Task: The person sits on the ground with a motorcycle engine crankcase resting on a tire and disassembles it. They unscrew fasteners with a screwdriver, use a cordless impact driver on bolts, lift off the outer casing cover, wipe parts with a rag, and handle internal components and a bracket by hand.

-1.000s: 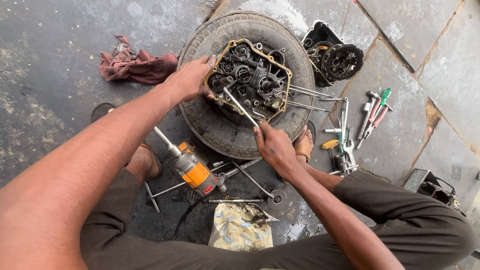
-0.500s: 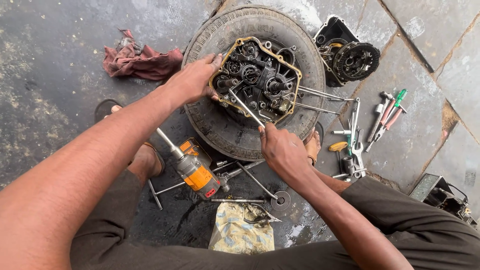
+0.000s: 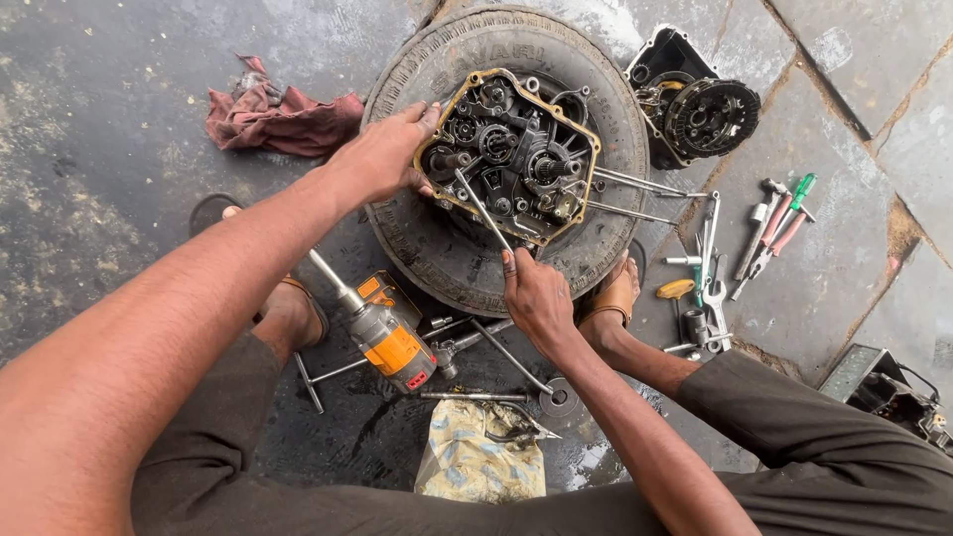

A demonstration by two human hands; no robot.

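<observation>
From my remote seat I saw the open engine case (image 3: 511,154) lying on a worn tyre (image 3: 427,238) laid flat on the wet stone floor (image 3: 99,129), its gears and shafts facing up inside a tan gasket edge. The left hand (image 3: 382,157) was curled over the case's left rim, fingers bent and pressing against the metal there. The right hand (image 3: 536,296) was closed around the lower end of a slim metal tool (image 3: 483,210) (a driver or a thin bar, I could not tell which), whose tip reached up into the gears near the middle of the case. Long studs (image 3: 640,184) stuck out from the case's right side over the tyre.

Just in front of my knees an orange power driver (image 3: 389,337) lay on the floor, near a T-handle wrench (image 3: 323,375) and a folded cloth bag (image 3: 481,462). A reddish rag (image 3: 278,117) was bunched to the left of the tyre, well apart from the hands. To the right lay a clutch cover assembly (image 3: 695,99), and below it a scatter of spanners and screwdrivers (image 3: 769,223).
</observation>
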